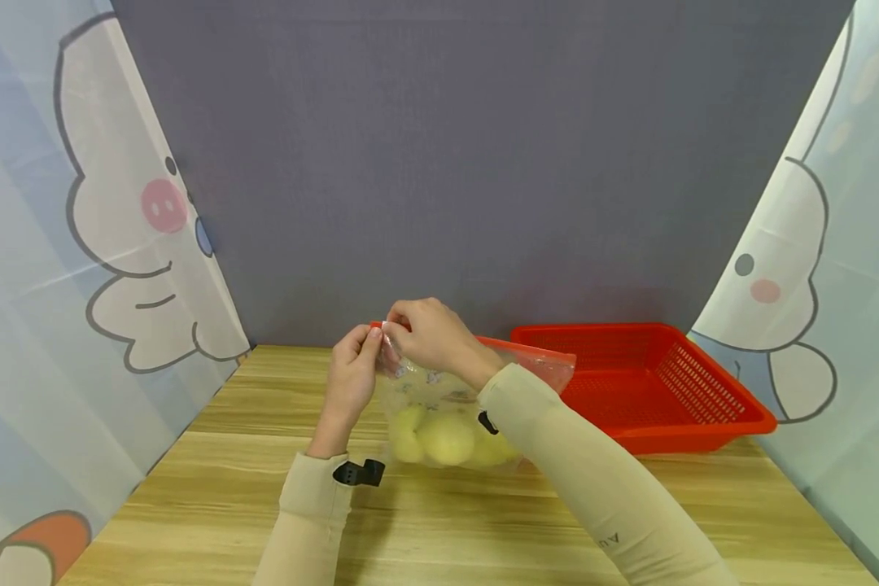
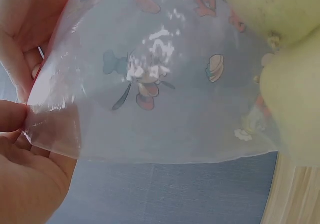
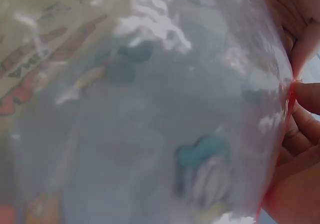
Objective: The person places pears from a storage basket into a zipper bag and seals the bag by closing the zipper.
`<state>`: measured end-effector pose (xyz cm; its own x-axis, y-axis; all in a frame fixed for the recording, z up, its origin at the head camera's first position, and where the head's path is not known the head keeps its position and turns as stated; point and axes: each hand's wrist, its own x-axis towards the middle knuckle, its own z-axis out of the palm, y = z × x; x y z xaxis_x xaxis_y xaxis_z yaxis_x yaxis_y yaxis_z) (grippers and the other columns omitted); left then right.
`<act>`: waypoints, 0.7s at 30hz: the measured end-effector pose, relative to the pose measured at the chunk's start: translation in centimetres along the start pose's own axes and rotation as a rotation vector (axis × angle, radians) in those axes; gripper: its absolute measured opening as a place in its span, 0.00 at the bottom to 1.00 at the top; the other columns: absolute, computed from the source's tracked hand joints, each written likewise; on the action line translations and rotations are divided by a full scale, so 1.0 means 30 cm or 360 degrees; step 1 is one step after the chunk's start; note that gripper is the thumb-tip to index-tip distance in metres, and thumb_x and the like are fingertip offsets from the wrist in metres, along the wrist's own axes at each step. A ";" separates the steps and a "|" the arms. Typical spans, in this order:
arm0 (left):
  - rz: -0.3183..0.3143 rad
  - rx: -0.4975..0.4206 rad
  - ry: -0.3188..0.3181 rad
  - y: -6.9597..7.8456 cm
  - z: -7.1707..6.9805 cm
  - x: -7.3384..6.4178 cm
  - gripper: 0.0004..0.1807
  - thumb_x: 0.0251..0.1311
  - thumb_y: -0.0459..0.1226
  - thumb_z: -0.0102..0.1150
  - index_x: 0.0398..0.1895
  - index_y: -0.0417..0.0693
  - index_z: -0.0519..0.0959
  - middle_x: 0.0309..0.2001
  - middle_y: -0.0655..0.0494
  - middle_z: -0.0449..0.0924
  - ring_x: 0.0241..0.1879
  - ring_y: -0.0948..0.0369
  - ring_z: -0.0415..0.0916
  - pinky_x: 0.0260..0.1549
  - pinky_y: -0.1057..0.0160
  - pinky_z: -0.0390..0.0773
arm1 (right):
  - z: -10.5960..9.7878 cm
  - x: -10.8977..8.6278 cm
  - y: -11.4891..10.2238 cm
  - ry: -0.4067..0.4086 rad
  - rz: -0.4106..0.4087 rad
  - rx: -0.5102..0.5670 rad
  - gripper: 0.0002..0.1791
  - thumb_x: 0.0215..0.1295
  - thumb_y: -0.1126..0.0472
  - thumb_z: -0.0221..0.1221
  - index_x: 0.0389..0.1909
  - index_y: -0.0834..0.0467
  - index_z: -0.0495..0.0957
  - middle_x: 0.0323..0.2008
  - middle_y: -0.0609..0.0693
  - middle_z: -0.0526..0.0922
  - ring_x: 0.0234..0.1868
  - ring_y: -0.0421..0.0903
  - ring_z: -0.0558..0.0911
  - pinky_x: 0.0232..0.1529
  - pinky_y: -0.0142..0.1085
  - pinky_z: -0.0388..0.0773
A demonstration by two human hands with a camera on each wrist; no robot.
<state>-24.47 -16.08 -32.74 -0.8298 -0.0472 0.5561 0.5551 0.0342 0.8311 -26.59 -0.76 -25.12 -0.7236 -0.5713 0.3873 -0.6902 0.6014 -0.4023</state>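
Clear bag point(image 1: 428, 395), yellowish fruit point(image 1: 447, 439) inside | I see left hand point(image 1: 350, 378) pinching its left corner | right hand point(image 1: 434, 335) pinching just beside

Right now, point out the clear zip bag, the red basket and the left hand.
Clear zip bag point(image 2: 162, 84): left wrist view, on its printed side.
Red basket point(image 1: 618, 391): head view, on its bare floor.
Left hand point(image 1: 352, 378): head view, below the thumb.
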 end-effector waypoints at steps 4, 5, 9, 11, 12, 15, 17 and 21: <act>0.0035 0.0027 0.0010 -0.004 0.005 0.001 0.18 0.81 0.38 0.44 0.37 0.30 0.76 0.27 0.39 0.77 0.22 0.59 0.78 0.25 0.62 0.84 | -0.001 -0.003 0.007 0.0015 0.0000 -0.0021 0.11 0.78 0.55 0.55 0.44 0.57 0.84 0.27 0.43 0.81 0.19 0.41 0.73 0.21 0.31 0.71; 0.0042 0.0030 0.0012 -0.005 0.006 0.001 0.18 0.81 0.38 0.44 0.37 0.30 0.76 0.27 0.38 0.78 0.22 0.59 0.78 0.24 0.62 0.84 | -0.002 -0.004 0.009 0.0017 -0.0001 -0.0028 0.11 0.78 0.55 0.55 0.43 0.57 0.84 0.27 0.43 0.81 0.18 0.40 0.72 0.21 0.30 0.70; 0.0066 0.0029 0.0010 -0.005 0.010 0.003 0.19 0.81 0.37 0.44 0.36 0.30 0.75 0.26 0.38 0.77 0.21 0.59 0.78 0.24 0.62 0.84 | -0.004 -0.009 0.012 0.0028 0.0001 -0.0045 0.11 0.77 0.56 0.56 0.43 0.57 0.84 0.26 0.43 0.80 0.17 0.40 0.71 0.19 0.30 0.69; 0.0067 0.0030 0.0013 -0.003 0.011 0.003 0.19 0.81 0.37 0.44 0.36 0.30 0.75 0.26 0.38 0.78 0.22 0.59 0.79 0.24 0.62 0.85 | -0.004 -0.014 0.015 0.0040 0.0011 -0.0057 0.10 0.77 0.56 0.56 0.43 0.57 0.83 0.25 0.43 0.80 0.17 0.40 0.71 0.20 0.30 0.69; 0.0069 0.0033 0.0022 -0.002 0.010 0.004 0.18 0.81 0.37 0.44 0.36 0.29 0.75 0.27 0.37 0.78 0.22 0.59 0.79 0.24 0.62 0.85 | -0.003 -0.017 0.016 0.0047 0.0016 -0.0064 0.10 0.77 0.57 0.56 0.43 0.57 0.83 0.25 0.44 0.79 0.18 0.40 0.71 0.20 0.31 0.69; 0.0064 0.0047 0.0072 0.002 0.005 0.003 0.18 0.81 0.36 0.44 0.36 0.29 0.75 0.27 0.38 0.78 0.23 0.60 0.79 0.25 0.63 0.85 | -0.001 -0.026 0.024 0.0079 0.0038 -0.0103 0.10 0.77 0.56 0.57 0.42 0.57 0.84 0.24 0.44 0.78 0.19 0.40 0.71 0.22 0.32 0.69; 0.0054 0.0059 0.0112 0.004 0.000 0.003 0.18 0.80 0.35 0.44 0.36 0.29 0.75 0.27 0.39 0.78 0.23 0.61 0.79 0.25 0.63 0.85 | 0.000 -0.031 0.031 0.0102 0.0048 -0.0130 0.10 0.77 0.56 0.57 0.42 0.56 0.84 0.25 0.44 0.78 0.20 0.40 0.71 0.24 0.32 0.70; 0.0027 0.0079 0.0131 0.005 -0.008 0.000 0.18 0.81 0.36 0.44 0.36 0.29 0.76 0.27 0.40 0.79 0.24 0.62 0.80 0.27 0.62 0.86 | 0.000 -0.038 0.043 0.0129 0.0064 -0.0142 0.10 0.77 0.56 0.57 0.42 0.56 0.84 0.26 0.43 0.79 0.21 0.40 0.73 0.26 0.33 0.72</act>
<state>-24.38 -16.31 -32.63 -0.8115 -0.1282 0.5702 0.5638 0.0850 0.8215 -26.65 0.66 -26.09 -0.7457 -0.5006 0.4398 -0.6548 0.6726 -0.3447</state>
